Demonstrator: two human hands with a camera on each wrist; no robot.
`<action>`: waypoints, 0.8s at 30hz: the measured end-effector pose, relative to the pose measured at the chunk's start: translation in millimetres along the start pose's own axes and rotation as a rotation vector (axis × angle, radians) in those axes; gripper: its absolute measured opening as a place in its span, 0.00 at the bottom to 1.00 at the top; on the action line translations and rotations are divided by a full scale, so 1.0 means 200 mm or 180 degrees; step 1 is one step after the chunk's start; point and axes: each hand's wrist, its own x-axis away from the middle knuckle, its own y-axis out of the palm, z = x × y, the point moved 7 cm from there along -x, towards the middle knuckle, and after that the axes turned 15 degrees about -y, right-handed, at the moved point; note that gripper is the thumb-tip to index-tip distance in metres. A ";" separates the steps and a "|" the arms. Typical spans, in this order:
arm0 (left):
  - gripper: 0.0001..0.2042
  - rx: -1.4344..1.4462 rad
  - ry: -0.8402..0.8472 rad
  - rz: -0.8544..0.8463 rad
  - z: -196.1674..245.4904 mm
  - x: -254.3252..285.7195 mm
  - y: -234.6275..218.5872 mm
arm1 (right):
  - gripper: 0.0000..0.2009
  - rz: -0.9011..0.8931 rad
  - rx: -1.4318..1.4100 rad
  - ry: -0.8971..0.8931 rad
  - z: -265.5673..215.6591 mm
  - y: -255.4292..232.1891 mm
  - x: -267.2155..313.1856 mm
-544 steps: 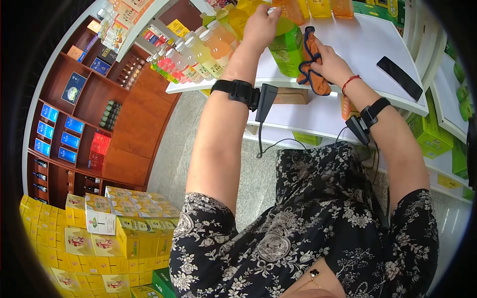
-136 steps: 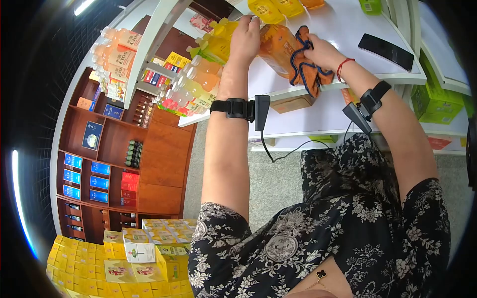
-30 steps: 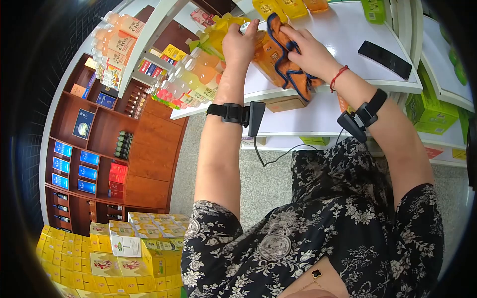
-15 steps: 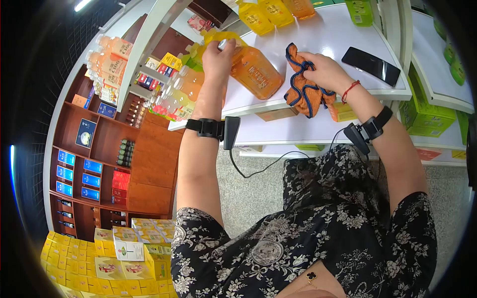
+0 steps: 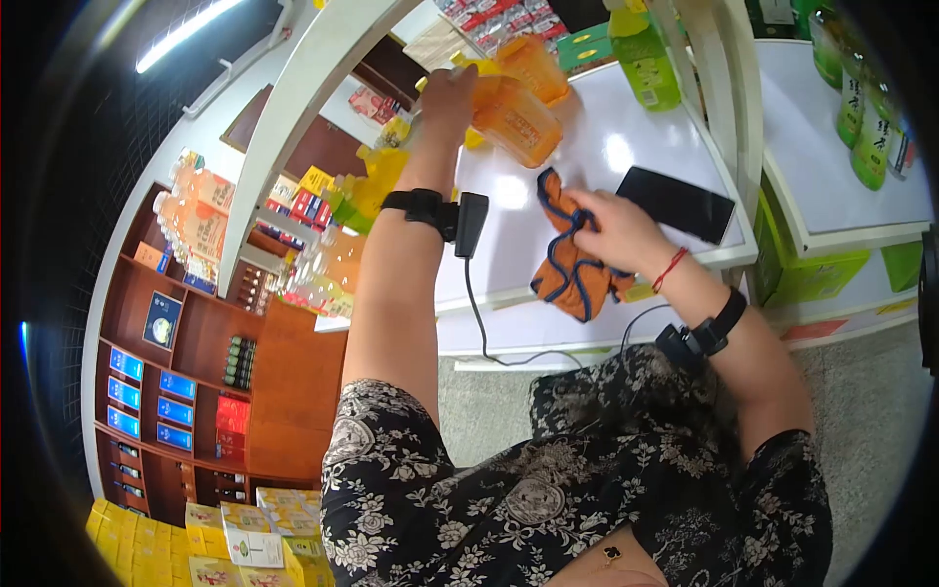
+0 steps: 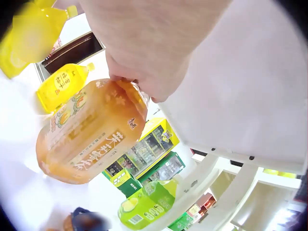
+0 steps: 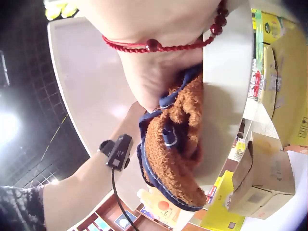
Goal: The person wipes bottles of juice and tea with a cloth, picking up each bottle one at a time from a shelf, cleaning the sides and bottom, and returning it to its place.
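The left hand (image 5: 446,98) grips an orange bottle (image 5: 516,121) by its neck end, above the white shelf (image 5: 499,210). In the left wrist view the fingers (image 6: 153,85) are curled round the top of that bottle (image 6: 91,132), whose cap is hidden. The right hand (image 5: 623,232) holds a bunched orange cloth with dark blue edging (image 5: 577,266) near the shelf's front edge. In the right wrist view the cloth (image 7: 175,139) hangs from the right hand (image 7: 149,72), with its fingertips partly hidden.
A black phone (image 5: 675,203) lies right of the cloth. Another orange bottle (image 5: 534,68) and a green bottle (image 5: 646,61) stand farther back. Yellow bottles (image 5: 377,181) are at the left, a white shelf post (image 5: 284,127) beside them. Green bottles (image 5: 871,147) occupy the right shelf.
The left hand has carried the orange bottle farther back on the shelf, away from the cloth. The right hand has kept the cloth, now apart from the bottle. The head view has shifted.
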 end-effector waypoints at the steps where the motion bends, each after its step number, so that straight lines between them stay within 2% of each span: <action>1: 0.26 -0.0174 0.0421 -0.0010 0.05 -0.01 0.06 | 0.25 -0.0067 0.0009 0.0066 -0.02 0.00 0.01; 2: 0.28 -0.0349 0.0839 -0.0011 0.10 -0.02 0.13 | 0.25 -0.0136 0.0018 0.0131 -0.03 -0.01 0.01; 3: 0.28 0.0022 0.0220 -0.0283 0.10 -0.07 0.21 | 0.25 -0.0151 0.0003 0.0121 -0.03 0.00 0.02; 8: 0.24 0.0304 0.0210 -0.0434 0.20 -0.08 0.41 | 0.27 -0.0184 -0.0115 0.0169 -0.05 0.02 0.03; 10: 0.24 0.0219 0.0997 -0.0482 0.27 -0.08 0.49 | 0.27 -0.0211 -0.0123 0.0171 -0.05 0.02 0.03; 13: 0.25 0.0055 0.1121 -0.0591 0.28 -0.09 0.61 | 0.28 -0.0312 -0.0127 0.0250 -0.04 0.04 0.04; 16: 0.25 -0.0022 0.1248 -0.0510 0.33 -0.08 0.63 | 0.28 -0.0300 -0.0099 0.0235 -0.05 0.04 0.05; 19: 0.27 -0.0389 0.1225 -0.0480 0.38 -0.09 0.65 | 0.27 -0.0421 -0.0134 0.0376 -0.05 0.03 0.04; 22: 0.27 -0.0058 0.1002 -0.0507 0.42 -0.07 0.66 | 0.27 -0.0254 -0.0102 0.0243 -0.04 0.02 0.05; 24: 0.28 -0.0175 0.0853 -0.0529 0.46 -0.07 0.67 | 0.27 -0.0241 -0.0096 0.0221 -0.04 0.02 0.04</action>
